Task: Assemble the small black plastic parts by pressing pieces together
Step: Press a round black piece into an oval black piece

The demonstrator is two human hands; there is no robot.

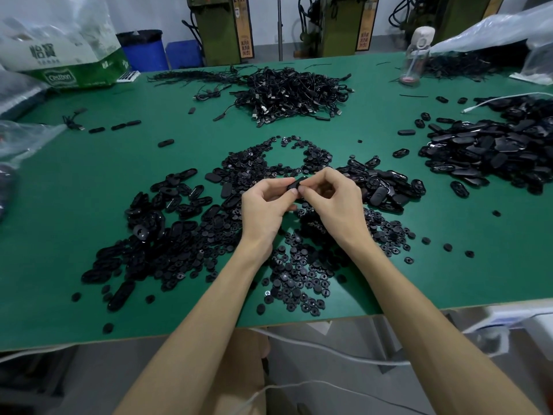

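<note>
Both hands meet above the middle of the green table [89,181]. My left hand [264,206] and my right hand [332,199] together pinch one small black oval plastic part [294,184] between thumbs and fingertips. Most of that part is hidden by the fingers. Under and around the hands lie heaps of loose black pieces: oval shells [167,205] on the left, small round buttons [299,280] near the front edge, and more oval parts [386,187] just right of the hands.
A big pile of black oval parts [490,154] sits at the right. A tangle of black cables [293,94] lies at the back centre. Plastic bags [59,46] stand at the back left, a clear bottle [416,55] at the back right. White cables [329,351] hang below the table's front edge.
</note>
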